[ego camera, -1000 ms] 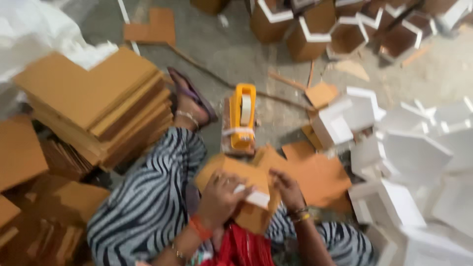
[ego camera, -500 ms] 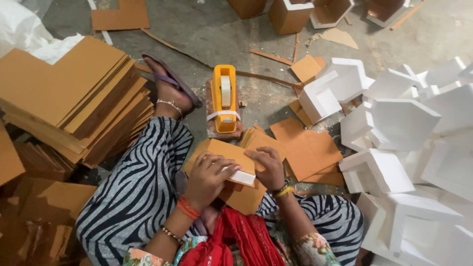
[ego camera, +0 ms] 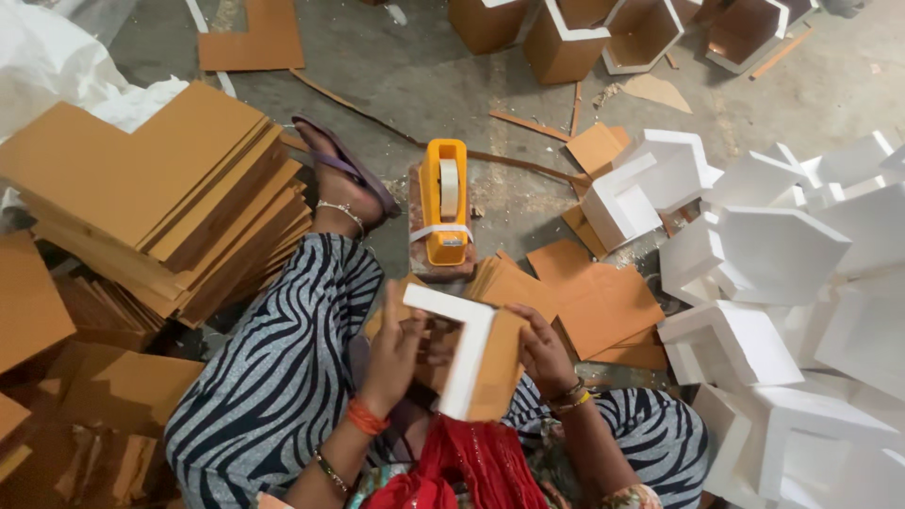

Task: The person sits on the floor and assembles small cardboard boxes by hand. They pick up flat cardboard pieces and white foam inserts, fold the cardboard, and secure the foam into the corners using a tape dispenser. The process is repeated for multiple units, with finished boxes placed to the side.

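Left hand (ego camera: 394, 353) and right hand (ego camera: 542, 347) both grip an L-shaped piece (ego camera: 468, 353) over the lap (white foam edge, brown card face), long arm running toward the body; yellow tape dispenser (ego camera: 444, 203) just beyond.

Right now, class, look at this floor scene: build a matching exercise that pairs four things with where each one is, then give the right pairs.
Things
1. tape dispenser
2. stack of brown boards
3. L-shaped piece
4. white hexagonal shells

Places
A. on the right side of the floor
B. held between the left hand and right hand
C. on the left, beside the foot
D. on the floor ahead of the knees

Pairs: 1-D, 2-C, 3-B, 4-A
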